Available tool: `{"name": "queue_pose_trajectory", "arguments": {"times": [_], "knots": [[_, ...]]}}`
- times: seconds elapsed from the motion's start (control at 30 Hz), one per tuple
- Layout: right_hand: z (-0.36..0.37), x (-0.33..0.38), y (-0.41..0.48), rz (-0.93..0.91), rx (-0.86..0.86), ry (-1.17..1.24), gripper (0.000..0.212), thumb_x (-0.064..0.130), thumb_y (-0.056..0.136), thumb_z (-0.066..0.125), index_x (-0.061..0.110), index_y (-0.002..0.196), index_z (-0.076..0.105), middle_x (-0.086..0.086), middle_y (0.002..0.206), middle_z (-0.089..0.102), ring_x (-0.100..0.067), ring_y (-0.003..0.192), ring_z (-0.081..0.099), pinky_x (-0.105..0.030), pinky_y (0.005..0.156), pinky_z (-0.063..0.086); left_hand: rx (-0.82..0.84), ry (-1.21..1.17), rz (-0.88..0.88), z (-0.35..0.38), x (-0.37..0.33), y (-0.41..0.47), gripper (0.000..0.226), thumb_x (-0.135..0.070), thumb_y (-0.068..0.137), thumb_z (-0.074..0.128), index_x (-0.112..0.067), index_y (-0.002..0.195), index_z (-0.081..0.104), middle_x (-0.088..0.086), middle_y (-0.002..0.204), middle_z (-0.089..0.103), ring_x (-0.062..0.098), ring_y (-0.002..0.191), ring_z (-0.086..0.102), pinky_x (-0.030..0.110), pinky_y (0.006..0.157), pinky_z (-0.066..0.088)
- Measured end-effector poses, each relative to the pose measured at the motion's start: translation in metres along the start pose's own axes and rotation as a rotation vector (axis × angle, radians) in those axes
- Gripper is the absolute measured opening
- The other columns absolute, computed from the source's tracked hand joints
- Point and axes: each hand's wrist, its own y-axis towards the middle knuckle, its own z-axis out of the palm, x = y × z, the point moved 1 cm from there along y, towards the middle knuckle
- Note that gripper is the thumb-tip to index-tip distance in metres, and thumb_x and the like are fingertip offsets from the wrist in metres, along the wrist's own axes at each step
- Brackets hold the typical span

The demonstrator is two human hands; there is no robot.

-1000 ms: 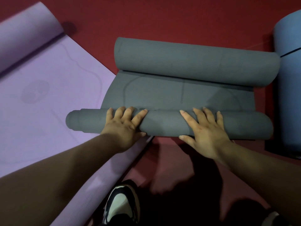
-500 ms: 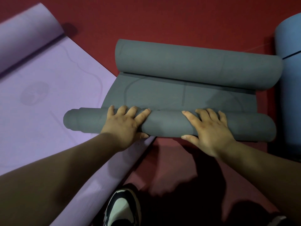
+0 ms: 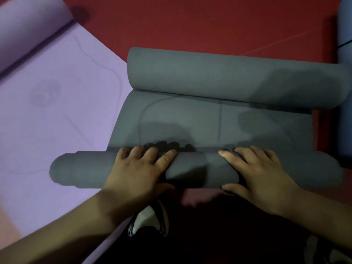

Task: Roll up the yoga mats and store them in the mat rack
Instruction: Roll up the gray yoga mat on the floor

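A grey yoga mat (image 3: 219, 119) lies on the red floor, curled at both ends. Its near end forms a thin roll (image 3: 196, 168) that sticks out to the left over the purple mat. The far end is a thicker roll (image 3: 228, 79). My left hand (image 3: 141, 168) presses on top of the near roll with spread, straight fingers. My right hand (image 3: 253, 172) presses on the same roll further right, its thumb at the roll's near side. A flat stretch of grey mat lies between the two rolls.
A purple mat (image 3: 57, 111) lies spread out at the left, its far end curled (image 3: 32, 23). A blue mat (image 3: 345, 92) lies at the right edge. My shoe (image 3: 148, 218) stands just below the near roll. Red floor (image 3: 209, 21) lies beyond the mats.
The near roll has moved a little away from me under both hands, and the view has come closer. Both hands keep their places on the roll.
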Motion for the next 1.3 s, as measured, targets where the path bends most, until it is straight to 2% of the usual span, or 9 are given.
{"name": "queue_pose_trajectory", "arguments": {"times": [0.2,0.37,0.57,0.77,0.9,0.97,1.1,1.2,1.3], "knots": [[0.007,0.008,-0.016,-0.012,0.082,-0.02,0.082,0.084,0.085,0.035,0.035,0.151,0.037,-0.004,0.126,0.058,-0.031,0.115,0.056,-0.055,0.094,0.045,0.056,-0.001,0.019,0.003,-0.009,-0.023,0.081,-0.077,0.079,0.038,-0.03,0.143,0.052,0.007,0.109,0.067,0.037,0.09,0.062,0.05,0.075,0.05],[0.017,0.015,-0.01,0.024,0.125,-0.027,0.084,0.086,0.083,0.035,0.035,0.151,0.037,-0.006,0.129,0.058,-0.033,0.117,0.055,-0.056,0.097,0.041,0.13,-0.011,0.005,0.015,-0.006,-0.018,0.083,-0.08,0.078,0.037,-0.03,0.142,0.054,0.005,0.106,0.067,0.035,0.087,0.063,0.046,0.074,0.05],[0.033,0.025,-0.002,0.064,0.028,-0.026,0.09,0.089,0.077,0.039,0.034,0.148,0.043,-0.01,0.131,0.059,-0.035,0.114,0.058,-0.062,0.098,0.039,0.198,-0.029,-0.009,0.034,0.003,-0.01,0.086,-0.084,0.078,0.034,-0.033,0.145,0.048,0.004,0.112,0.066,0.033,0.094,0.064,0.046,0.076,0.052],[0.039,0.024,0.007,0.057,-0.016,-0.027,0.085,0.087,0.075,0.045,0.035,0.142,0.054,-0.009,0.124,0.06,-0.034,0.11,0.059,-0.055,0.095,0.042,0.161,-0.041,0.001,0.043,0.008,-0.006,0.087,-0.083,0.08,0.036,-0.031,0.148,0.047,0.004,0.118,0.065,0.032,0.1,0.064,0.045,0.077,0.053],[0.033,0.021,0.014,0.066,-0.012,-0.003,0.083,0.089,0.075,0.043,0.039,0.141,0.053,-0.002,0.12,0.06,-0.029,0.108,0.058,-0.051,0.092,0.042,0.038,-0.063,-0.026,0.04,0.004,-0.01,0.081,-0.079,0.082,0.039,-0.042,0.154,0.037,0.007,0.128,0.059,0.034,0.107,0.059,0.048,0.086,0.047],[0.031,0.018,0.018,0.07,0.008,0.006,0.084,0.09,0.076,0.04,0.041,0.143,0.049,0.001,0.12,0.058,-0.026,0.109,0.056,-0.05,0.093,0.043,-0.004,-0.081,-0.077,0.04,-0.004,-0.016,0.079,-0.077,0.082,0.042,-0.044,0.153,0.038,0.011,0.131,0.058,0.038,0.111,0.057,0.052,0.094,0.044],[0.029,0.016,0.026,0.072,0.074,-0.004,0.087,0.092,0.075,0.033,0.042,0.146,0.042,0.005,0.123,0.055,-0.023,0.113,0.053,-0.048,0.095,0.043,0.028,-0.08,-0.117,0.051,-0.01,-0.017,0.081,-0.079,0.08,0.044,-0.043,0.152,0.041,0.012,0.136,0.056,0.04,0.121,0.053,0.06,0.102,0.038],[0.024,0.015,0.034,0.067,0.091,-0.003,0.089,0.092,0.076,0.031,0.043,0.15,0.036,0.006,0.128,0.052,-0.021,0.117,0.05,-0.045,0.097,0.043,0.067,-0.096,-0.123,0.052,-0.001,-0.009,0.081,-0.08,0.08,0.04,-0.045,0.153,0.038,0.008,0.134,0.057,0.035,0.116,0.054,0.056,0.099,0.041],[0.023,0.02,0.03,0.084,0.012,-0.003,0.084,0.087,0.08,0.035,0.041,0.151,0.038,-0.002,0.134,0.052,-0.027,0.12,0.051,-0.049,0.101,0.039,0.098,-0.114,-0.11,0.05,0.009,-0.002,0.082,-0.084,0.081,0.035,-0.048,0.154,0.032,0.002,0.131,0.057,0.031,0.115,0.054,0.051,0.098,0.041]]}}
